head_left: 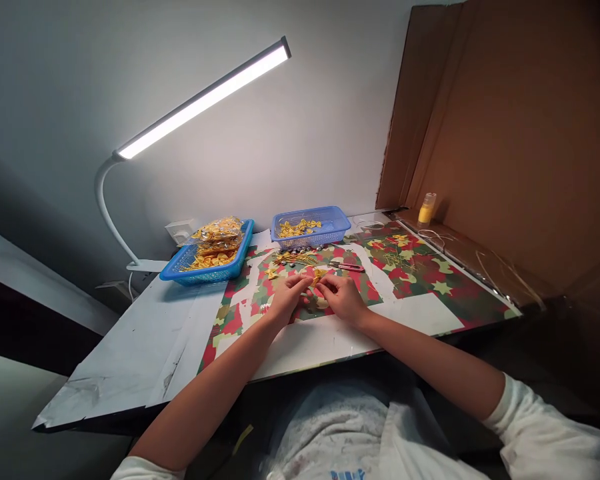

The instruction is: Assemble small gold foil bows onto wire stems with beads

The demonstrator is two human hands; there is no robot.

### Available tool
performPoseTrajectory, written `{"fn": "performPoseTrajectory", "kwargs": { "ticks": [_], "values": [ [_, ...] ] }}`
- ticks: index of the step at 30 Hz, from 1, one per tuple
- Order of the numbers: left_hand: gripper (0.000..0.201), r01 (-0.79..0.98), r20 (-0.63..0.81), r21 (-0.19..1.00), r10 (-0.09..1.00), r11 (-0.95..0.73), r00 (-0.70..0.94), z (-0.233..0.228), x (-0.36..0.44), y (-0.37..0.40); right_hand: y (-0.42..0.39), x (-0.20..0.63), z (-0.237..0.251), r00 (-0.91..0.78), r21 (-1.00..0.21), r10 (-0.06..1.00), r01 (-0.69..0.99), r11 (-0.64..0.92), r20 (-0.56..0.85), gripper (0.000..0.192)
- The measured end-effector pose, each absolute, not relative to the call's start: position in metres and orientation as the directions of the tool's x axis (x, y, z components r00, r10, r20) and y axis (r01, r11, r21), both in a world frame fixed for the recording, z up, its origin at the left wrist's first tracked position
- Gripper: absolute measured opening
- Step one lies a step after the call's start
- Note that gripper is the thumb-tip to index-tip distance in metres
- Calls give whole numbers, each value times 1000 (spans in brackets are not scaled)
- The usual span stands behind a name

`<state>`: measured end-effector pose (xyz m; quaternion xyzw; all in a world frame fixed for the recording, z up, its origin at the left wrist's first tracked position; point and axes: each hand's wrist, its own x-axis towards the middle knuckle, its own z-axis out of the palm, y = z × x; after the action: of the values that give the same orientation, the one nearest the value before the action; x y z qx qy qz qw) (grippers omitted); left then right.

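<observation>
My left hand and my right hand meet over the middle of the patterned mat. Between their fingertips they pinch a small yellow bow-shaped piece; its detail is too small to make out. Just beyond the hands lies a loose pile of yellow pieces with some small dark beads beside it. A red-handled tool lies flat on the mat to the right of the pile, apart from both hands.
Two blue baskets stand at the back: one with yellow pieces, one with filled clear bags. A clamped desk lamp arches over them. A small yellow bottle and thin wires sit by the cardboard wall.
</observation>
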<state>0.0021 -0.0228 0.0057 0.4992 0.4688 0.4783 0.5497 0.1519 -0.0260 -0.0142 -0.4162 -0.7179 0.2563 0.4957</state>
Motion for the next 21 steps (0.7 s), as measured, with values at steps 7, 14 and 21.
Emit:
{"fn": "performPoseTrajectory", "kwargs": {
  "ticks": [7,14,21],
  "values": [
    [43,-132,-183,969,968,207,173,3,-1,-21,-27,155,-14,-214,-694,802,410,592,558,23],
    [42,-21,-128,991,980,132,153,0,-2,-20,-26,152,-17,-239,-642,786,468,608,570,23],
    [33,158,101,982,994,-105,33,-2,-4,-16,-24,161,-3,-39,-645,747,477,597,664,14]
  ]
}}
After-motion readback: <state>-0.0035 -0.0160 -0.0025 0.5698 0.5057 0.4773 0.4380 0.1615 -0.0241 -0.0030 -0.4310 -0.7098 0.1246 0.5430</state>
